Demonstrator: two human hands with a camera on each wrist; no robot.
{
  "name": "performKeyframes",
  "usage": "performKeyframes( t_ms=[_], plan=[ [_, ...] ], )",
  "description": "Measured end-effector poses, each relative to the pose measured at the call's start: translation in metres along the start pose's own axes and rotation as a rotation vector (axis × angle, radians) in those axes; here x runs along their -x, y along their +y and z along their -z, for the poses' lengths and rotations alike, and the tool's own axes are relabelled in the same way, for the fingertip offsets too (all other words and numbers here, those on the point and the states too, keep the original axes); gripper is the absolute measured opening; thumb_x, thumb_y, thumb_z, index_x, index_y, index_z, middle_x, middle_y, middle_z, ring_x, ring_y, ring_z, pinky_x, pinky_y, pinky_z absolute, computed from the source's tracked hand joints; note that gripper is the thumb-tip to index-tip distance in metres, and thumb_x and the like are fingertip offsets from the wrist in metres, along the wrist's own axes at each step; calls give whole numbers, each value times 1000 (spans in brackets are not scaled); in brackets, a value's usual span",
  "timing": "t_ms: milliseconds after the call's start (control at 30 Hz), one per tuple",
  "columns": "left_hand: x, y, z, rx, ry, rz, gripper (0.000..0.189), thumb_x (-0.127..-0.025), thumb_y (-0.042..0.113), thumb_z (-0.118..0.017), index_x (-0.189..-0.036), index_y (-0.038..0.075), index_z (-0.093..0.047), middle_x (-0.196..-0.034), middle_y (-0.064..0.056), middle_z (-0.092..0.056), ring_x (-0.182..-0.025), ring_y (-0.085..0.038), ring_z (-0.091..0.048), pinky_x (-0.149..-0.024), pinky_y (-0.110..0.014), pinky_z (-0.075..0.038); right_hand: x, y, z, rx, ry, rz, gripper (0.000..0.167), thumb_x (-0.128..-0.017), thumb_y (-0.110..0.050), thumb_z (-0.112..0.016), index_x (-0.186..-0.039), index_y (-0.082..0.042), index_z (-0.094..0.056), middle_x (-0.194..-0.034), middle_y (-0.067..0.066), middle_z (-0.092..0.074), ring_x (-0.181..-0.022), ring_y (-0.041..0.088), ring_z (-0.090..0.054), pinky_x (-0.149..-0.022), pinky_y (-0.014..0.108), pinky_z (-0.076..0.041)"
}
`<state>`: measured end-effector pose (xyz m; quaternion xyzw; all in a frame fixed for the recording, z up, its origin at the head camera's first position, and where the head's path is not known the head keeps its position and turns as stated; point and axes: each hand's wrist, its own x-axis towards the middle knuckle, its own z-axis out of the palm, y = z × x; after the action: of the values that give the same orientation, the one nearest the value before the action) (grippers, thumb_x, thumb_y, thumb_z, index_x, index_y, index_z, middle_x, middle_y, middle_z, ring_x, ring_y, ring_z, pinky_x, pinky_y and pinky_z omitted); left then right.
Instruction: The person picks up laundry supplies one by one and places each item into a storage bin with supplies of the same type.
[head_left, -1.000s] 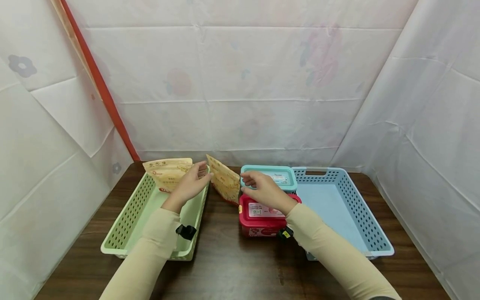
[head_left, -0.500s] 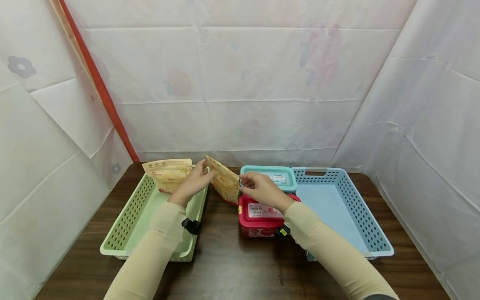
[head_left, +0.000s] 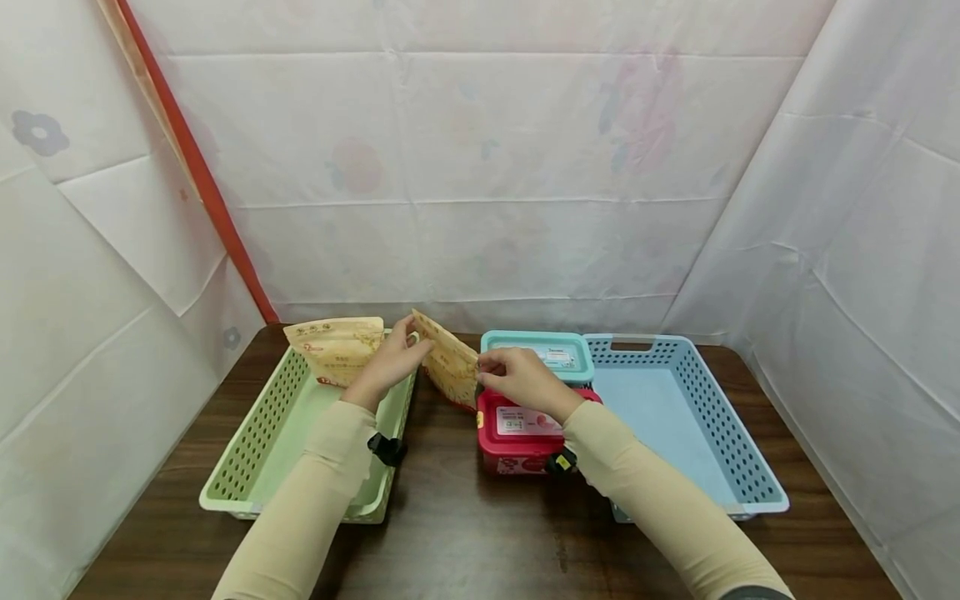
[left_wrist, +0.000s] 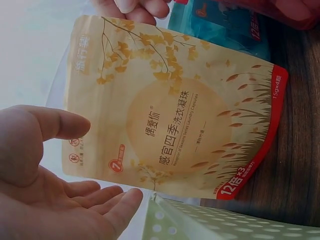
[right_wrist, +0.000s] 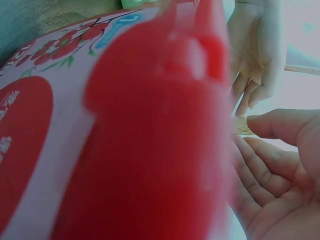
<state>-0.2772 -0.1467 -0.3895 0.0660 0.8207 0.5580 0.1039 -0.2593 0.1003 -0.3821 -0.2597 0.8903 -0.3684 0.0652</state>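
A yellow laundry capsule pouch (head_left: 450, 363) stands upright between the green basket and the red box. At its upper left corner is my left hand (head_left: 393, 360), thumb over the printed face and fingers past the edge. Seen from the left wrist, the thumb (left_wrist: 60, 124) overlaps the pouch front (left_wrist: 180, 125) while several fingers spread just beyond its side. My right hand (head_left: 521, 375) pinches the opposite upper corner. In the right wrist view, a sliver of the pouch (right_wrist: 242, 127) shows between right thumb and fingers. A second, similar pouch (head_left: 337, 350) leans in the green basket (head_left: 258, 442).
A red lidded box (head_left: 521, 446) sits below my right hand, with a teal-lidded box (head_left: 577, 362) behind it. Further right lies a blue basket (head_left: 660, 433). Close up, the red lid's edge (right_wrist: 150, 150) fills much of the right wrist view. A white curtain (head_left: 465, 150) hangs behind the table.
My left hand has moved right, from above the green basket to the pouch's left corner. The right hand's fingers have come together at its right corner. The pouch has barely moved.
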Motion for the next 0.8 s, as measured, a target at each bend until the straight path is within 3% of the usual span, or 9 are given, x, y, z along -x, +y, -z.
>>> performKeyframes(
  t_ms=[800],
  plan=[
    [-5, -7, -3, 10, 49, -34, 71, -106, 27, -47, -161, 6, -8, -161, -23, -17, -148, -41, -18, -115, -56, -27, -4, 6, -1, 2, -6, -16, 21, -100, -16, -65, -117, -10, -75, -106, -1, -72, -91, 9, -64, -81, 31, -56]
  ],
)
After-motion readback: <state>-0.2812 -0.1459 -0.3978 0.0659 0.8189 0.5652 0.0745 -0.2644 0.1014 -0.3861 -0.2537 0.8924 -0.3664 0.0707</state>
